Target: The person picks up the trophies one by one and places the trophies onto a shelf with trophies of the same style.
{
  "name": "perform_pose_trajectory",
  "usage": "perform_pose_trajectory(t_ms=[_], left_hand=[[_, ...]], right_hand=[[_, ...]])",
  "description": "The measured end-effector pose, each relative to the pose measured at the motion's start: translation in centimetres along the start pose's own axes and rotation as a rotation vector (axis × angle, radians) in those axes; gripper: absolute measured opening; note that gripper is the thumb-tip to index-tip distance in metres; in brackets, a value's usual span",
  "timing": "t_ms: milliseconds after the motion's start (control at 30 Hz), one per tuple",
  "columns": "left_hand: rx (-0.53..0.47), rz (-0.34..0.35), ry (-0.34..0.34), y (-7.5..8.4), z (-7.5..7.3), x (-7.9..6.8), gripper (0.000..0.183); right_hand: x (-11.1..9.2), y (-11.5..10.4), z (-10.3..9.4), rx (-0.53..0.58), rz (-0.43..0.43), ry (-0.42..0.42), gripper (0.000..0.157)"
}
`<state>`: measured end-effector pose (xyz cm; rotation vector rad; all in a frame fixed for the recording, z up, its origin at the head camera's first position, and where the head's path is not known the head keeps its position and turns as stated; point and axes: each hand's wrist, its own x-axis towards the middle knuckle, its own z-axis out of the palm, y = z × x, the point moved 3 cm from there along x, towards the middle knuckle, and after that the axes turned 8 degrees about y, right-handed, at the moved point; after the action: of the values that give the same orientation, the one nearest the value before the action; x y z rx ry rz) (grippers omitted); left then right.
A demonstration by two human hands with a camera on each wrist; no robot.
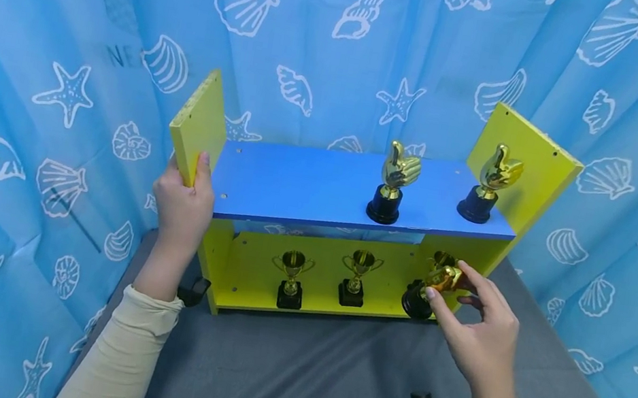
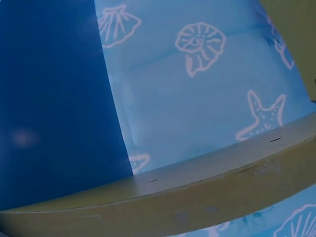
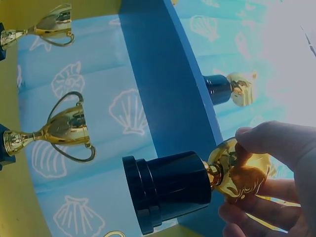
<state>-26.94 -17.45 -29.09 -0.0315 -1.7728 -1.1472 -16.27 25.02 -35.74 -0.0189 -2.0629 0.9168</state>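
My left hand (image 1: 182, 209) grips the front edge of the shelf's left yellow side panel (image 1: 201, 119). That hand does not show in the left wrist view, where a yellow board (image 2: 197, 202) crosses the bottom. With thumb and fingers, my right hand (image 1: 488, 327) pinches the gold top of a thumbs-up trophy (image 3: 173, 185), its black base tilted to the left. This trophy is in front of the lower shelf's right end, partly hiding a gold cup trophy (image 1: 445, 258). Two more thumbs-up trophies (image 1: 393, 176) (image 1: 485, 179) stand on the blue upper board (image 1: 297, 178).
Two other gold cup trophies (image 1: 292, 274) (image 1: 357, 277) stand on the yellow lower board (image 1: 257, 300). A yellow side panel (image 1: 532, 155) rises at the right. The shelf stands on a grey cloth (image 1: 293, 374), with a blue shell-patterned curtain (image 1: 330, 42) behind it.
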Motion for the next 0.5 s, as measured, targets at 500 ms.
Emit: perform_pose_trajectory(t_ms=[500], left_hand=[[0.019, -0.006, 0.006, -0.14, -0.05, -0.05, 0.038]], right_hand=[[-0.30, -0.67, 0.25, 0.051, -0.022, -0.017, 0.064]])
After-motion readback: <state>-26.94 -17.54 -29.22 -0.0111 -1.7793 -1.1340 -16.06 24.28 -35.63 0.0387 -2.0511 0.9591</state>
